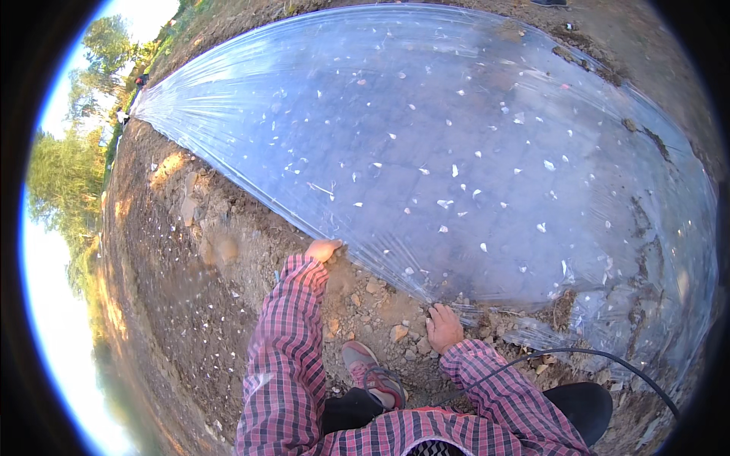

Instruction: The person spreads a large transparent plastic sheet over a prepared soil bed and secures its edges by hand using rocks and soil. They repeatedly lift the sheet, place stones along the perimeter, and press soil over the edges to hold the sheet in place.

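A wide sheet of clear plastic film (410, 148) lies stretched over a soil bed dotted with small white pieces. My left hand (324, 249) grips the near edge of the film, its fingers closed on it. Creases fan out in the film towards my right hand (444, 329), which rests at the film's edge on loose soil with its fingertips down; whether it pinches the film is hard to see. Loose soil (564, 310) lies on the film's near border to the right of that hand.
Bare soil with scattered white pieces (205, 325) spreads to the left. Stones and clods (398, 333) lie by my shoe (373, 373). A dark cable (604, 354) arches over my right sleeve. At the film's far left end is a dark figure, perhaps a person (141, 81); trees stand beyond.
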A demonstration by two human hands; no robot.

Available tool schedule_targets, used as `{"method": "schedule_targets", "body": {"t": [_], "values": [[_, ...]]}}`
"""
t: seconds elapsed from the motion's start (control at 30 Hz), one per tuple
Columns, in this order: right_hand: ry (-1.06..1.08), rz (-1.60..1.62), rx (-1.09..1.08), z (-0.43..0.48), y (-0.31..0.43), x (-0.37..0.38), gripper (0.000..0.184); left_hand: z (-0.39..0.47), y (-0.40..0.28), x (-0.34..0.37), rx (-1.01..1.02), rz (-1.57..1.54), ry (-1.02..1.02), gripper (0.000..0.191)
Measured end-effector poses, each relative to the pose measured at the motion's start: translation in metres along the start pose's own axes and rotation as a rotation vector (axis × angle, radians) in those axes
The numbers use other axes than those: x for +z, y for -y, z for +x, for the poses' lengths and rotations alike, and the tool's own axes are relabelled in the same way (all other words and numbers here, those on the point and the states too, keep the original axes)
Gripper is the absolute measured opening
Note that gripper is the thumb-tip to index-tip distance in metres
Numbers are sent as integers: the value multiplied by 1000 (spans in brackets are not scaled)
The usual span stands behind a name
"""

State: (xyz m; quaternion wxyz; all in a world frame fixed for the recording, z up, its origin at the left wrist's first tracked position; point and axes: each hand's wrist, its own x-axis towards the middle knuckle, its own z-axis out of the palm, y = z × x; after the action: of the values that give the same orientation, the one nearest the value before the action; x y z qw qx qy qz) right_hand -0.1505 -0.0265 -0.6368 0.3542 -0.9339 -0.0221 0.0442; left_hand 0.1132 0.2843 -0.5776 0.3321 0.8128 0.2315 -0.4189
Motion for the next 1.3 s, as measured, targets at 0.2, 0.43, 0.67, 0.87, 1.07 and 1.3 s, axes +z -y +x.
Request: {"method": "schedule_targets", "body": {"t": [0.2, 0.43, 0.67, 0.87, 1.07, 1.3], "values": [[24, 62, -2, 1, 11, 1, 29, -19, -204, 42, 613, -746, 47, 36], [3, 92, -31, 4, 29, 2, 28, -26, -187, 128, 446, -968, 29, 32], [88, -36, 23, -1, 13, 20, 41, -47, -156, 218, 255, -831, 10, 31], [255, 511, 302, 15, 49, -20, 50, -90, -159, 235, 650, -584, -61, 40], [69, 59, -33, 0, 25, 17, 34, -59, 21, 176, 531, -290, -646, 18], [92, 63, -12, 2, 21, 11, 36, -79, 68, 138, 386, 489, -696, 52]]}}
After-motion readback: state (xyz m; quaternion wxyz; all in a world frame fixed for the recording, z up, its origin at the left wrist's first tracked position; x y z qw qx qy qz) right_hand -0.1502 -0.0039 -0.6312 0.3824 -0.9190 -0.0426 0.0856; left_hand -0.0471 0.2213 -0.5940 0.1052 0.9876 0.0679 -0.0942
